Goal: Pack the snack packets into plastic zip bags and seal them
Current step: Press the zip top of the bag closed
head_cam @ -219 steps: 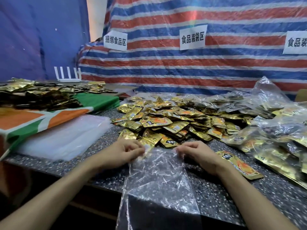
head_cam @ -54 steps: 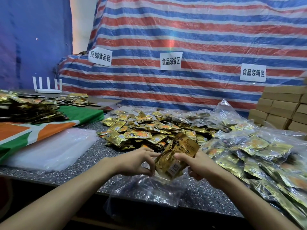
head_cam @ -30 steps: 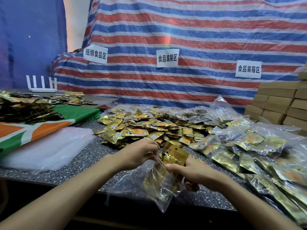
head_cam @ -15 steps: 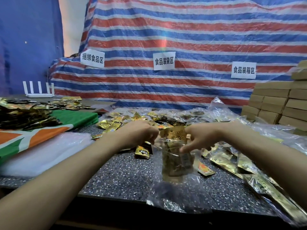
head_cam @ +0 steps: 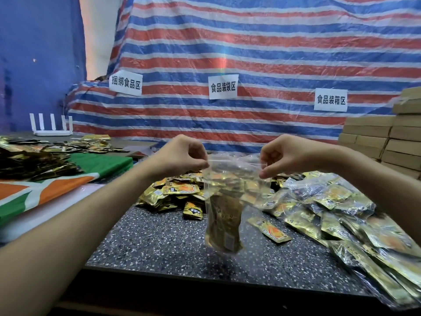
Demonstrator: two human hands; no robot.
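The left hand (head_cam: pixel 182 156) pinches the top left corner of the bag (head_cam: pixel 232 176) between thumb and fingers. The right hand (head_cam: pixel 280 156) pinches the top right corner in the same way. So the bag hangs in the air above the table (head_cam: pixel 159 242), and the packets (head_cam: pixel 224 226) sit as 1 gold bundle at its bottom, more toward the left side. I judge the zip is not yet closed, but the clear film makes this hard to see.

Several things could go wrong from here. The whole weight hangs on 2 small pinches of slippery film, so if 1 pinch slips, the bag will tip and the packets may fall out of the open mouth. If the 2 zip strips are not lined up before pressing, the seal may close only in part. Air caught inside would make the bag puffy and could pop the zip open later. Also, lowering the bag carelessly could push the loose pile (head_cam: pixel 177 192) or land on the single packet (head_cam: pixel 270 229) lying below it.
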